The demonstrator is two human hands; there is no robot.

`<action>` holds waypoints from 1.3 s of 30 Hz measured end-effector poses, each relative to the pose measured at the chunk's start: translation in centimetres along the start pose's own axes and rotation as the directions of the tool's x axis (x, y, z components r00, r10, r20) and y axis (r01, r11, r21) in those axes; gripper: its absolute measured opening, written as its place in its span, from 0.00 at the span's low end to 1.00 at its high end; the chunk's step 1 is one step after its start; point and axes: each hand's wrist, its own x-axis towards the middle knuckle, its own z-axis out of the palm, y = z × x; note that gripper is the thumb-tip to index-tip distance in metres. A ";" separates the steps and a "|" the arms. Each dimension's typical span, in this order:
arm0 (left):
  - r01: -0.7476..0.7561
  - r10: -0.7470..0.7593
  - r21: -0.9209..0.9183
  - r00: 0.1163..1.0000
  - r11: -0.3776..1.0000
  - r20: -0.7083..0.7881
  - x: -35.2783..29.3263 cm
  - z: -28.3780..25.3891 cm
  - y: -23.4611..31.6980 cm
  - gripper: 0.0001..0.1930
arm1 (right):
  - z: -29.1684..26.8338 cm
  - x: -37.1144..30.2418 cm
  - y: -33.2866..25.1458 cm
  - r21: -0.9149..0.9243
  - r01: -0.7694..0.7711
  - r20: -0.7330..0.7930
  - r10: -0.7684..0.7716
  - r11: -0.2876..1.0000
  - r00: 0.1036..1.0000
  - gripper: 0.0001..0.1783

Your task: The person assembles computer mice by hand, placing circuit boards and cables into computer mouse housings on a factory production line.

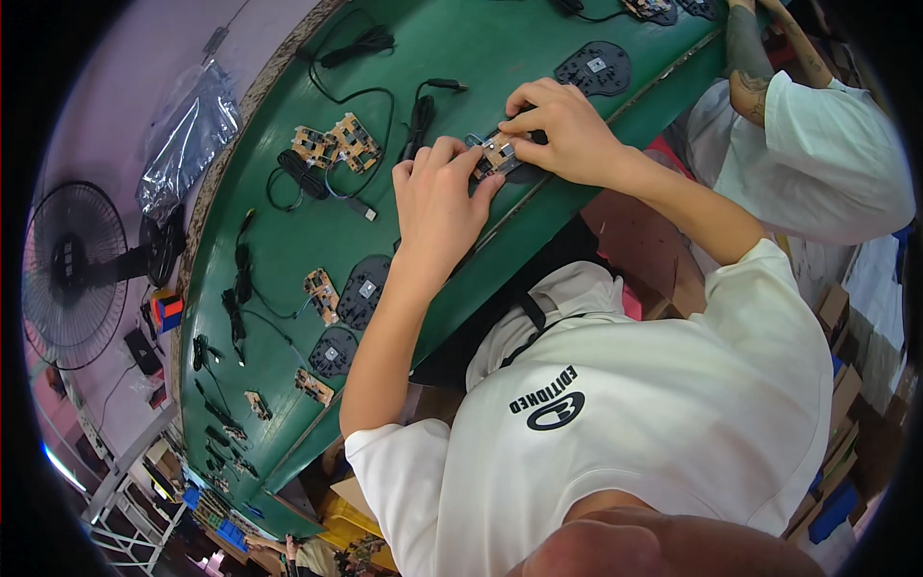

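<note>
Both hands meet over a small tan circuit board (pixel 498 152) at the near edge of the green bench. My left hand (pixel 442 197) grips the board's left and near side between thumb and fingers. My right hand (pixel 569 135) is curled at its far right side, fingertips pressed on the board. Beneath the board part of a black plastic base (pixel 526 173) shows; the fingers hide most of it. A bundled black cable (pixel 420 123) lies just beyond my left hand. Another black base with a square silver patch (pixel 594 67) rests farther right.
On the green bench (pixel 452 43) lie paired circuit boards (pixel 357 144), a coiled cable (pixel 303 173), black bases (pixel 363 292) and more wired boards (pixel 322 295) toward the left. A fan (pixel 75 274) and plastic bag (pixel 189 139) are beyond the rim. A co-worker's arm (pixel 748 62) is at right.
</note>
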 end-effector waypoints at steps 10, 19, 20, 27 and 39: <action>-0.020 0.020 -0.007 0.999 1.000 -0.032 0.1 0.3 -0.1 0.16 | -0.8 0.4 1.7 0.100 0.065 0.043 -0.069 0.993 0.997 0.11; -0.019 0.018 -0.030 0.999 0.999 -0.032 0.2 0.5 -0.2 0.16 | -1.9 1.9 1.3 0.088 -0.108 0.240 0.084 0.990 0.967 0.13; -0.019 0.018 -0.027 0.999 0.999 -0.035 0.3 0.6 -0.2 0.16 | -2.0 2.2 1.4 0.087 -0.107 0.243 0.083 0.990 0.966 0.13; -0.037 0.035 -0.035 0.998 0.999 -0.050 0.4 0.6 -0.2 0.16 | -2.1 2.9 1.0 0.091 -0.212 0.273 0.180 0.973 0.945 0.16; -0.041 0.039 -0.029 0.997 0.999 -0.066 0.8 1.0 -0.2 0.17 | -2.7 2.7 1.9 0.049 -0.136 0.290 0.117 0.989 0.950 0.19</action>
